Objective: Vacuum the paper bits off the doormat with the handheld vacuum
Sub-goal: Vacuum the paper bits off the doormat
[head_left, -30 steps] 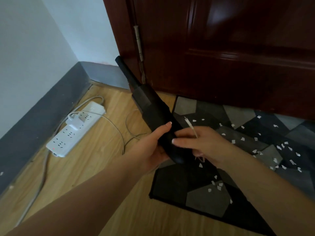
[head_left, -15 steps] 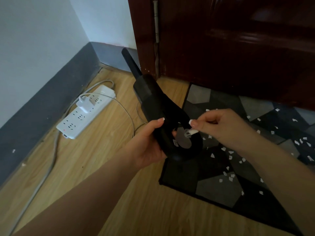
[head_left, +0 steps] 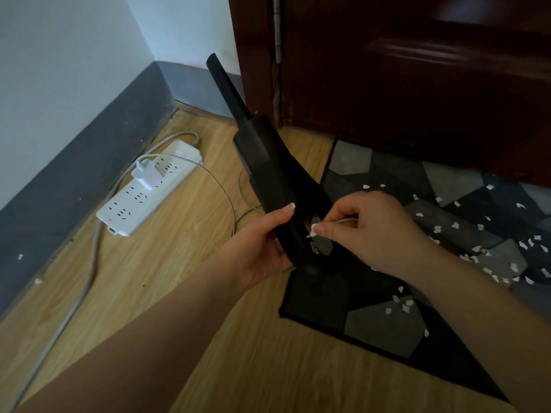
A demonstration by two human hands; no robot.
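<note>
A white power strip (head_left: 150,186) lies on the wood floor (head_left: 167,281) by the grey skirting (head_left: 74,180), a charger (head_left: 146,172) plugged into it. Its grey cord (head_left: 80,281) trails along the wall. Dark door (head_left: 417,79) ahead, shut.

My left hand (head_left: 262,248) grips the black vacuum (head_left: 277,180) near its rear end, nozzle tilted up toward the door (head_left: 417,70). My right hand (head_left: 366,231) pinches a white plug (head_left: 314,229), its tip just beside the vacuum's back. Paper bits (head_left: 477,251) lie scattered on the grey-and-black mat (head_left: 381,329). A white power strip (head_left: 149,186) with a charger (head_left: 147,174) lies on the wood floor (head_left: 179,278) by the wall.
</note>
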